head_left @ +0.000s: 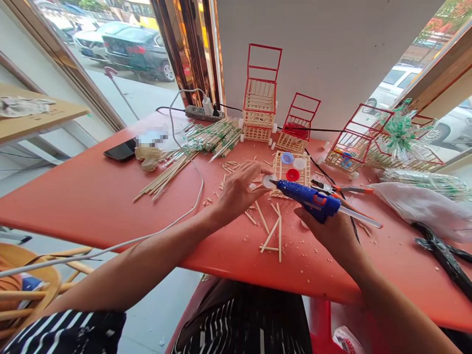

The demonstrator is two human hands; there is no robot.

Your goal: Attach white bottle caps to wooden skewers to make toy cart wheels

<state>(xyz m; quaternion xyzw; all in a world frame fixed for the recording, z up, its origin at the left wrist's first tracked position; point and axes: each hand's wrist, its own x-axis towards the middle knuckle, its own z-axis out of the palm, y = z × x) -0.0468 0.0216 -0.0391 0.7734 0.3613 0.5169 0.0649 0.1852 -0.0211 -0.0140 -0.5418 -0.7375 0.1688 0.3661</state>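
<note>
Between the thumb and fingers of my left hand (241, 189) is a white bottle cap (269, 181). My right hand (334, 236) grips a blue hot glue gun (308, 196) with a clear glue stick (359, 216) sticking out of its back. The gun's nozzle points left, at or very near the cap. Just behind lies a small lattice of wooden sticks (277, 167), with a blue cap (287, 158), a white cap (299, 163) and a red cap (292, 175) on it. Loose cut sticks (273, 231) and crumbs lie in front of my hands.
Small stick carts with red handles, one (260, 93) stacked tall, stand along the wall. Bundled sticks (214, 140), a phone (120, 150) and a power strip (204, 113) are at left. Orange-handled pliers (352, 190), a plastic bag (424, 206) and a black tool (438, 250) lie right. A white cable (165, 228) crosses the table.
</note>
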